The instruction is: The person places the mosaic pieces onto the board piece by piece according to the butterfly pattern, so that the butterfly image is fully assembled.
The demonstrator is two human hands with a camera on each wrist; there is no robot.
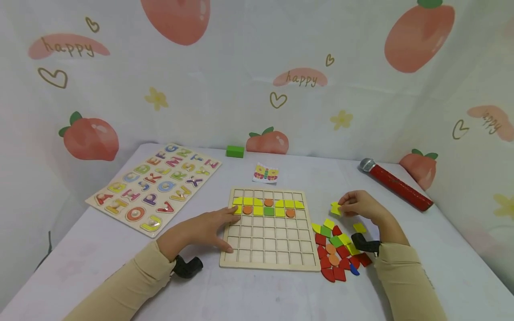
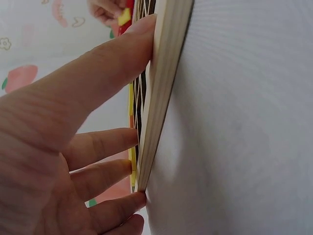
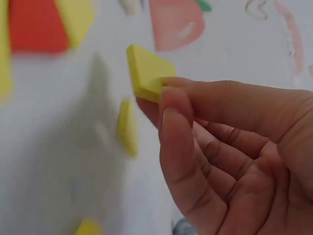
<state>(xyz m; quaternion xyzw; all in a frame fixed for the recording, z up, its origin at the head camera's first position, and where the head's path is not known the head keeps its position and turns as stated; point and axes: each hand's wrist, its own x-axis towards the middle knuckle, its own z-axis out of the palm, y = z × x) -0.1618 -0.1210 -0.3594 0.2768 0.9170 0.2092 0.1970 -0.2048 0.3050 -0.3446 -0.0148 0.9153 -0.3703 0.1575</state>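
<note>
A wooden grid board (image 1: 270, 257) lies at the middle of the table, its upper rows partly filled with yellow pieces, orange discs and one green square (image 1: 269, 211). My left hand (image 1: 202, 229) rests along the board's left edge with fingers spread; in the left wrist view its thumb (image 2: 110, 63) touches the wooden rim. To the right of the board, my right hand (image 1: 363, 207) pinches a yellow square tile (image 3: 149, 71) between thumb and fingertips, above the table. Below that hand lies a loose pile of red, green, yellow and orange pieces, including a blue one (image 1: 354, 269).
A small picture card (image 1: 265, 173) with a butterfly pattern sits behind the board. The alphabet puzzle board (image 1: 138, 196) is at the left, a green block (image 1: 235, 151) at the back. On the right lies a red microphone (image 1: 397, 185). A printed cloth (image 1: 225, 89) hangs behind.
</note>
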